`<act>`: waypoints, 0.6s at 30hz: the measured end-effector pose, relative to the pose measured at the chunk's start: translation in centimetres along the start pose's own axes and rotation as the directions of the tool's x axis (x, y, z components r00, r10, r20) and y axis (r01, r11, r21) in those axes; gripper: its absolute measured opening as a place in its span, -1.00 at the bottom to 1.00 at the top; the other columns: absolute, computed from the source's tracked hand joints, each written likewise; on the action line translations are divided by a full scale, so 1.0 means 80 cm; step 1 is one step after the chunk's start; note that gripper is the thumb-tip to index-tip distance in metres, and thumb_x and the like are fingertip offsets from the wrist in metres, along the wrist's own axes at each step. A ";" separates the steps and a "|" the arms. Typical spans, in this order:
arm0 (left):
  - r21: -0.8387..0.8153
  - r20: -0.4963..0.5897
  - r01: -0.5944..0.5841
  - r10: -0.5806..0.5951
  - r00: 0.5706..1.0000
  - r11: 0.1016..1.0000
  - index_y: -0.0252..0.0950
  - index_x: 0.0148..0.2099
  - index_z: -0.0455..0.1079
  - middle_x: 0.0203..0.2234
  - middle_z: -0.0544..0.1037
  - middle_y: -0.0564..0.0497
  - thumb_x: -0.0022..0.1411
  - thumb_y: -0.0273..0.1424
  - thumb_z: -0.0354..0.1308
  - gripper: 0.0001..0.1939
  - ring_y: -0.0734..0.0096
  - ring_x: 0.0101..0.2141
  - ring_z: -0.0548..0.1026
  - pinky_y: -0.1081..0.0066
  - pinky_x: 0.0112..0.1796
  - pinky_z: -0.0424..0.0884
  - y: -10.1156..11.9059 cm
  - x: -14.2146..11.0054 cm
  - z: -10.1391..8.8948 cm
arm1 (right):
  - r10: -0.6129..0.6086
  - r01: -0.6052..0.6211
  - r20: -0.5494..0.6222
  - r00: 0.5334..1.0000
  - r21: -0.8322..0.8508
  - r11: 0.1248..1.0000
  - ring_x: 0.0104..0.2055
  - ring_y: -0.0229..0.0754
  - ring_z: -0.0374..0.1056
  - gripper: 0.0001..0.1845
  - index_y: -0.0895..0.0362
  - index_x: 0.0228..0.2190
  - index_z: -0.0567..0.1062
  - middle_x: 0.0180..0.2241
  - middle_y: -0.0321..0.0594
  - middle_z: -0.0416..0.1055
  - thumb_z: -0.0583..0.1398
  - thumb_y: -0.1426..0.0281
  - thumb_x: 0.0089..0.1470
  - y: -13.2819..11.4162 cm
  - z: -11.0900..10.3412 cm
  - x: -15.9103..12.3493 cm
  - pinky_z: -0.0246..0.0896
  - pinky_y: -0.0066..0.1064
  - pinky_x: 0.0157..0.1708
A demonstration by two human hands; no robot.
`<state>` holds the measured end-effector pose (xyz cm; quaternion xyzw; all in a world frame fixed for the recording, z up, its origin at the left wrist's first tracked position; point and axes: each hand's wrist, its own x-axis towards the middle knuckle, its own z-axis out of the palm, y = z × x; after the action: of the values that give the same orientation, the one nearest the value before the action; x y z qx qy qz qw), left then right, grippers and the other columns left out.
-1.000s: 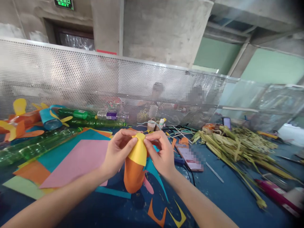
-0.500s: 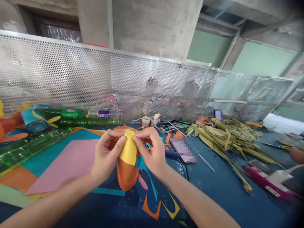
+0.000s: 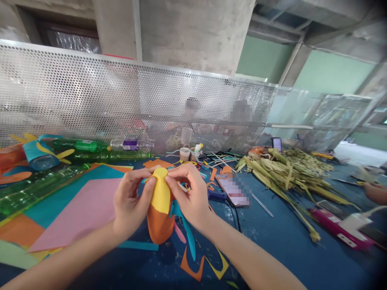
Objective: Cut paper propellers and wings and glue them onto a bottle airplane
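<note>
A yellow craft-sheet piece [image 3: 160, 199] covers the upper part of an upright, rounded orange body [image 3: 159, 229]. My left hand [image 3: 130, 203] pinches the yellow piece at its upper left edge between thumb and fingers. On the opposite side, my right hand [image 3: 193, 197] grips its upper right edge in the same way. Blue strips [image 3: 190, 235] and a pink rounded piece [image 3: 179, 233] stick out at the right of the orange body, below my right hand. What lies behind the body is hidden.
Coloured sheets [image 3: 78, 213] lie left, with green plastic bottles [image 3: 42, 185] behind them. Cut scraps [image 3: 223, 270] lie in front. A blue tool [image 3: 217, 195] and phone [image 3: 232, 189] are right, beyond them dried stalks [image 3: 281, 177], a pink power strip [image 3: 338, 227] and another person's hand [image 3: 376, 193].
The view has swung to the right, so things sit further left in it. Both hands keep their pinch on the yellow piece, which now looks creased. Another person's hand has appeared at right.
</note>
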<state>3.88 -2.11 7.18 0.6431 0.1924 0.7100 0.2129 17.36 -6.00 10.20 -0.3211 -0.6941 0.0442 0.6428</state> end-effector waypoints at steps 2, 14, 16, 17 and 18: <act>0.017 0.009 0.003 -0.003 1.000 1.000 -0.23 -0.20 0.32 -0.27 0.47 -0.01 0.16 -0.51 0.11 -0.86 0.31 -0.16 0.48 0.31 -0.16 0.42 0.000 0.000 0.000 | -0.003 0.003 -0.004 1.000 -0.003 1.000 -0.25 -0.28 0.31 -0.92 0.10 -0.35 0.39 -0.35 -0.28 0.33 0.16 0.51 0.07 0.001 0.000 0.000 0.30 -0.42 -0.29; 0.000 0.029 0.174 -0.174 0.984 0.985 -0.23 -0.19 0.33 -0.30 0.46 0.03 0.16 -0.42 0.13 -0.87 0.44 -0.25 0.47 0.47 -0.21 0.44 0.018 0.007 0.001 | 0.019 -0.018 0.034 0.999 -0.009 1.000 -0.26 -0.28 0.31 -0.96 0.10 -0.35 0.38 -0.34 -0.28 0.31 0.15 0.47 0.09 0.001 -0.002 0.003 0.33 -0.40 -0.28; -0.011 0.047 0.174 -0.174 0.984 0.985 -0.23 -0.22 0.35 -0.32 0.47 0.02 0.17 -0.41 0.12 -0.90 0.42 -0.26 0.47 0.45 -0.21 0.44 0.020 0.010 -0.001 | 0.020 -0.020 0.041 0.999 -0.010 1.000 -0.26 -0.28 0.31 -0.96 0.10 -0.35 0.38 -0.34 -0.28 0.31 0.15 0.47 0.09 0.001 -0.003 0.004 0.34 -0.40 -0.28; -0.021 0.054 0.173 -0.171 0.984 0.985 -0.24 -0.23 0.36 -0.32 0.48 0.01 0.17 -0.41 0.12 -0.91 0.41 -0.26 0.47 0.43 -0.21 0.44 0.021 0.011 -0.002 | 0.022 -0.022 0.046 0.999 -0.007 1.000 -0.26 -0.28 0.31 -0.96 0.10 -0.35 0.38 -0.34 -0.27 0.31 0.14 0.47 0.09 0.001 -0.003 0.004 0.34 -0.41 -0.28; -0.031 0.062 0.171 -0.169 0.984 0.985 -0.24 -0.23 0.36 -0.31 0.47 0.00 0.17 -0.40 0.11 -0.91 0.39 -0.25 0.47 0.41 -0.20 0.44 0.021 0.012 -0.002 | 0.027 -0.027 0.049 0.998 -0.005 1.000 -0.26 -0.28 0.31 -0.95 0.10 -0.34 0.38 -0.33 -0.27 0.31 0.14 0.47 0.10 0.001 -0.003 0.004 0.34 -0.41 -0.29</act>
<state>3.54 -2.98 8.86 0.6411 0.2274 0.6731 0.2901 17.61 -5.85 10.47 -0.3307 -0.7054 0.0590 0.6241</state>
